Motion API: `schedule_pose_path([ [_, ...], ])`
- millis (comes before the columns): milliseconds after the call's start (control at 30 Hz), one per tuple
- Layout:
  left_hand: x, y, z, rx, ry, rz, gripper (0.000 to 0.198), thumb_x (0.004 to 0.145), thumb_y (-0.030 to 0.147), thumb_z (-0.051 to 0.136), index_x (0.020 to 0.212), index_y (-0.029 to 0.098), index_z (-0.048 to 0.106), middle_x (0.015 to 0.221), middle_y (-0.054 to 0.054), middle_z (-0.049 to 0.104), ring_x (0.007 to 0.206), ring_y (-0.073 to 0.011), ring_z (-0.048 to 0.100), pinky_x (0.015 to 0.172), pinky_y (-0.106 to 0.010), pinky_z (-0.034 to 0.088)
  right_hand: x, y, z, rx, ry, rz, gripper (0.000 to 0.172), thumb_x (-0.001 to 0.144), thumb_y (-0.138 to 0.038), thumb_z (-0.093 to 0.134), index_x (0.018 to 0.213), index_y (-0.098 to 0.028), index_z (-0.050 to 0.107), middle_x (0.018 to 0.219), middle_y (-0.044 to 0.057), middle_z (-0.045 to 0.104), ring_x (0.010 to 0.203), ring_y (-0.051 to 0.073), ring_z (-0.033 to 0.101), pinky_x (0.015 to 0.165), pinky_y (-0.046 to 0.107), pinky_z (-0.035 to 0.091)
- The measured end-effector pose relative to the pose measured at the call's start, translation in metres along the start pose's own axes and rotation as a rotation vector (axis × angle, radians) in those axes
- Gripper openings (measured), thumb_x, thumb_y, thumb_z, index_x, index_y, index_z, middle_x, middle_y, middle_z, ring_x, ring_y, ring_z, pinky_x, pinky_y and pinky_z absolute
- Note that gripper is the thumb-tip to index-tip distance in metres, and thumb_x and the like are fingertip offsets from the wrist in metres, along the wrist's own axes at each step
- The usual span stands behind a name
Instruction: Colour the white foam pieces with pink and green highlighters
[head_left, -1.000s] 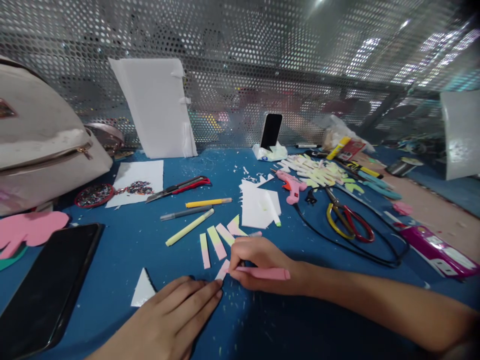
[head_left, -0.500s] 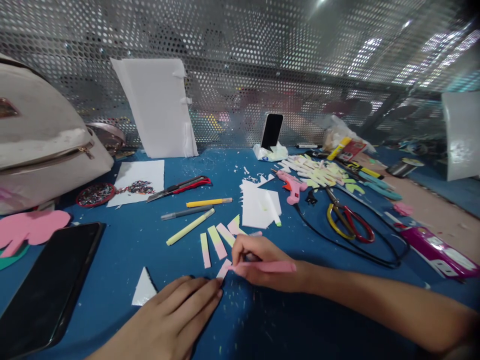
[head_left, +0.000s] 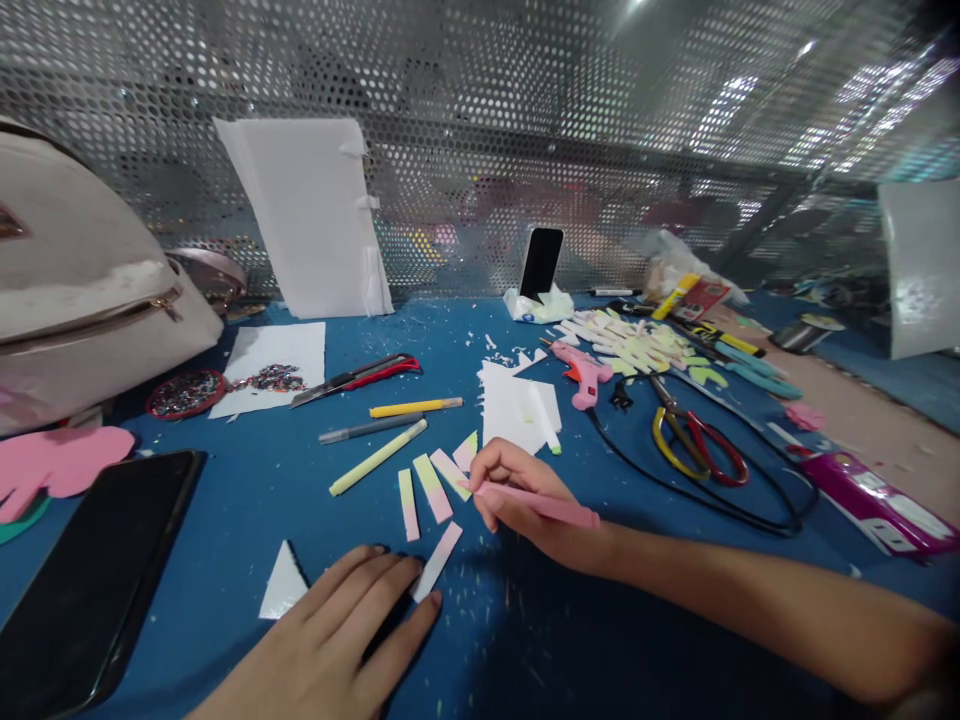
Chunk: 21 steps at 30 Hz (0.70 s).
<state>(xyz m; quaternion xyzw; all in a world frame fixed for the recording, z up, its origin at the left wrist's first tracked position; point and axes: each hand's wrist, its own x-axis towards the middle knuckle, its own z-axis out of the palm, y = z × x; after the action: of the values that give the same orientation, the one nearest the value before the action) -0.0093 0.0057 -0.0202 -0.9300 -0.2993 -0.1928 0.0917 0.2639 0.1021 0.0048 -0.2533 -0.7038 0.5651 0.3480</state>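
Note:
My right hand (head_left: pixel 525 495) is closed around a pink marker (head_left: pixel 559 508), its tip beside several small foam-like strips coloured pink and yellow-green (head_left: pixel 433 488). Below them lies a single strip (head_left: pixel 438 562), pink at its upper end and whitish lower down. My left hand (head_left: pixel 341 630) rests on the table with its fingers stretched out and apart. The forefinger and thumb flank the lower end of that single strip; whether they touch it I cannot tell. Yellow-green (head_left: pixel 379 457), grey (head_left: pixel 371 428) and orange-yellow (head_left: pixel 416 407) markers lie farther up.
A utility knife (head_left: pixel 356 378) and white scraps (head_left: pixel 517 410) lie beyond the markers. To the right are a pink glue gun (head_left: pixel 585 372) with its cord, scissors (head_left: pixel 697 440) and piled strips (head_left: pixel 630 342). A dark phone (head_left: pixel 97 580) and pale bag (head_left: pixel 90 290) occupy the left.
My right hand has lifted the marker off the single strip and moved slightly up and right. My left fingers have spread and drawn back, so more of that strip shows.

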Motion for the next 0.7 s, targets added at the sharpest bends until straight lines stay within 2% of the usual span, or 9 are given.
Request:
schedule_pose_path([
  [67, -0.001, -0.001, 0.000, -0.008, 0.015, 0.024, 0.043, 0.112, 0.043, 0.040, 0.144, 0.023, 0.060, 0.141, -0.004, 0.062, 0.132, -0.0237, 0.052, 0.119, -0.039, 0.038, 0.000, -0.002, -0.001, -0.030, -0.021, -0.031, 0.031, 0.104, -0.047, 0.055, 0.111, -0.017, 0.054, 0.080, 0.000, 0.056, 0.069, 0.012, 0.052, 0.064, 0.025, 0.040],
  [133, 0.000, -0.001, -0.002, -0.014, 0.016, 0.049, 0.044, 0.112, 0.045, 0.041, 0.144, 0.022, 0.061, 0.144, -0.004, 0.061, 0.132, -0.0232, 0.053, 0.119, -0.037, 0.038, 0.000, -0.004, -0.001, -0.064, -0.051, -0.043, 0.036, 0.104, -0.051, 0.051, 0.112, -0.016, 0.054, 0.083, 0.001, 0.056, 0.071, 0.013, 0.051, 0.065, 0.027, 0.039],
  [267, 0.009, -0.003, -0.015, 0.012, -0.005, 0.096, 0.041, 0.115, 0.035, 0.033, 0.147, 0.027, 0.058, 0.145, -0.007, 0.061, 0.127, -0.0239, 0.058, 0.110, -0.037, 0.047, 0.000, -0.011, -0.003, -0.100, -0.061, -0.040, 0.047, 0.104, -0.060, 0.046, 0.095, -0.016, 0.058, 0.080, 0.001, 0.051, 0.065, 0.012, 0.042, 0.059, 0.026, 0.034],
  [300, 0.013, -0.004, -0.019, 0.035, -0.044, 0.127, 0.041, 0.115, 0.035, 0.034, 0.149, 0.028, 0.056, 0.143, -0.007, 0.062, 0.126, -0.0234, 0.059, 0.108, -0.035, 0.048, 0.000, -0.013, -0.003, -0.103, -0.066, -0.041, 0.051, 0.104, -0.062, 0.042, 0.090, -0.016, 0.058, 0.078, 0.000, 0.050, 0.064, 0.012, 0.041, 0.058, 0.026, 0.033],
  [367, 0.019, -0.005, -0.025, 0.041, -0.032, 0.123, 0.038, 0.114, 0.037, 0.038, 0.143, 0.028, 0.062, 0.140, -0.003, 0.065, 0.125, -0.0203, 0.060, 0.112, -0.032, 0.045, -0.002, -0.015, -0.001, -0.101, -0.069, -0.028, 0.054, 0.107, -0.061, 0.035, 0.086, -0.016, 0.056, 0.077, 0.000, 0.050, 0.062, 0.011, 0.041, 0.057, 0.026, 0.034],
  [533, 0.025, -0.007, -0.026, 0.014, 0.009, 0.153, 0.041, 0.116, 0.022, 0.033, 0.131, 0.022, 0.070, 0.135, 0.004, 0.069, 0.125, -0.0117, 0.059, 0.129, -0.031, 0.015, -0.007, -0.014, 0.009, -0.005, -0.062, 0.103, 0.035, 0.109, -0.046, 0.041, 0.090, -0.018, 0.050, 0.064, -0.005, 0.050, 0.053, 0.010, 0.047, 0.054, 0.023, 0.039],
  [600, 0.022, -0.008, -0.022, 0.004, -0.022, 0.160, 0.038, 0.115, 0.020, 0.036, 0.133, 0.021, 0.069, 0.138, 0.004, 0.067, 0.128, -0.0107, 0.058, 0.129, -0.029, 0.017, -0.008, -0.013, 0.012, 0.022, -0.104, 0.152, 0.033, 0.108, -0.043, 0.044, 0.085, -0.019, 0.048, 0.061, -0.006, 0.050, 0.051, 0.009, 0.049, 0.053, 0.022, 0.040],
  [633, 0.020, -0.008, -0.020, -0.001, -0.029, 0.161, 0.037, 0.114, 0.019, 0.037, 0.134, 0.021, 0.068, 0.140, 0.004, 0.066, 0.130, -0.0107, 0.057, 0.128, -0.028, 0.019, -0.008, -0.014, 0.013, -0.001, -0.115, 0.172, 0.032, 0.106, -0.040, 0.046, 0.081, -0.019, 0.046, 0.061, -0.006, 0.049, 0.049, 0.009, 0.047, 0.049, 0.020, 0.036],
  [700, 0.016, -0.007, -0.016, -0.008, -0.039, 0.150, 0.040, 0.114, 0.016, 0.034, 0.136, 0.020, 0.067, 0.144, 0.003, 0.063, 0.135, -0.0112, 0.054, 0.129, -0.030, 0.016, -0.007, -0.017, 0.014, -0.143, -0.136, 0.174, 0.028, 0.101, -0.031, 0.051, 0.076, -0.019, 0.045, 0.063, -0.005, 0.048, 0.052, 0.008, 0.044, 0.049, 0.020, 0.033],
])
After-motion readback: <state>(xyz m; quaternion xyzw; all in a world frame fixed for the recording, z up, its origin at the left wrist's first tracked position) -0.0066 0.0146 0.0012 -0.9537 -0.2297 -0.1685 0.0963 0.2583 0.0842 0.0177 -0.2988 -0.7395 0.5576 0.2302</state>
